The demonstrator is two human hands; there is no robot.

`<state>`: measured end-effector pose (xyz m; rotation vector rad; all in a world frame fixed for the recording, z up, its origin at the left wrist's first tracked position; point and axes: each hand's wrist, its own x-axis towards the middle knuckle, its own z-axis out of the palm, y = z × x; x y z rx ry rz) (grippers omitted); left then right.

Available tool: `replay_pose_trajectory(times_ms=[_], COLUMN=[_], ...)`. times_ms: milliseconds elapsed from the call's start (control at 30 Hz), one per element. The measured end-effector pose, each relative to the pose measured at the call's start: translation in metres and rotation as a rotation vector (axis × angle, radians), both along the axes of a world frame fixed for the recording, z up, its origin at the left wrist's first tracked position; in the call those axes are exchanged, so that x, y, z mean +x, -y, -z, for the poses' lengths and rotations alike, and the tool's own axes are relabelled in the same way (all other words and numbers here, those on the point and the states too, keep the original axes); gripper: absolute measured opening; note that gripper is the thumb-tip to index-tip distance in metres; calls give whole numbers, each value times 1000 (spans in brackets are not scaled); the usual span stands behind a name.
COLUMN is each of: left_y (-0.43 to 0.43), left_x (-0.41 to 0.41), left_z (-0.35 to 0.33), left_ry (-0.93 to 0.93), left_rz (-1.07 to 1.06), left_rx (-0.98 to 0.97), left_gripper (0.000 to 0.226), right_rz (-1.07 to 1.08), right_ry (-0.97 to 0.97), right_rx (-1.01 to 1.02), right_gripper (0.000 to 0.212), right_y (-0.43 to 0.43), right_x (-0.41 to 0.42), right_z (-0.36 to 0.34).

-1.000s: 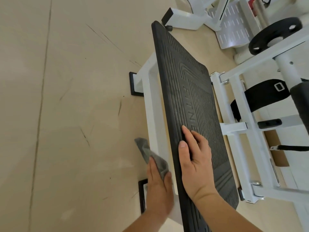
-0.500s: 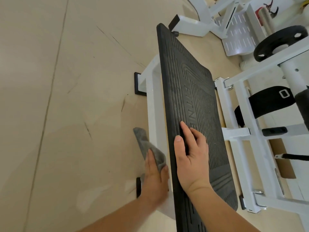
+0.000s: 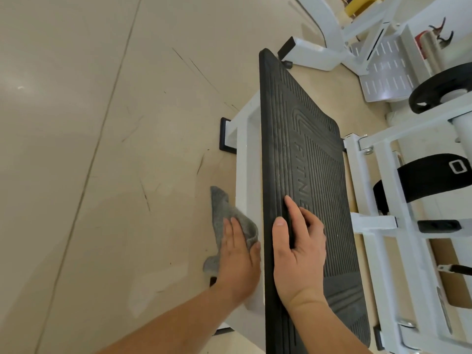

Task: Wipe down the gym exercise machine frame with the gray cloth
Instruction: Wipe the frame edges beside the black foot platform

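Left hand (image 3: 237, 256) lies flat, fingers straight, pressing the cloth (image 3: 224, 213) against the white frame (image 3: 247, 169) just left of the black footplate (image 3: 314, 154). One corner of the cloth sticks up past the fingertips and another hangs out below the heel of the hand, over the floor (image 3: 102, 149). Right hand (image 3: 298, 254) rests on the footplate's ribbed face. Its thumb runs along the plate's left rim, its index finger is straight and its other fingers are bent against the ribs; it holds nothing. The footplate stands tilted on the frame, whose black end cap sits on the scuffed floor. To the right, more white tubing carries a black pad (image 3: 421, 180) and a black weight disc (image 3: 439, 90).
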<state>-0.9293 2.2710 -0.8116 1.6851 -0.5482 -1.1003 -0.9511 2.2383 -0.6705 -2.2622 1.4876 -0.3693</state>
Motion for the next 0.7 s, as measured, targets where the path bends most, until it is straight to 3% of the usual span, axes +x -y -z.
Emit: replay_pose_trajectory(times_ms=[133, 300, 467, 600, 700], left_y=[-11, 8, 21, 0, -14], left_x=[0, 49, 83, 56, 46], left_z=[15, 28, 34, 49, 62], left_ry=[118, 536, 817, 907, 876], left_rz=[93, 245, 357, 422, 427], left_rx=[-30, -83, -297, -462, -554], left_gripper=[85, 80, 73, 71, 73], right_rz=[-5, -13, -5, 3, 4], right_ry=[-11, 6, 17, 7, 13], right_rx=[1, -15, 0, 6, 3], right_gripper=[54, 58, 58, 60, 60], right_y=[3, 4, 2, 2, 2], right_x=[-1, -2, -1, -1, -1], right_z=[3, 4, 1, 0, 1])
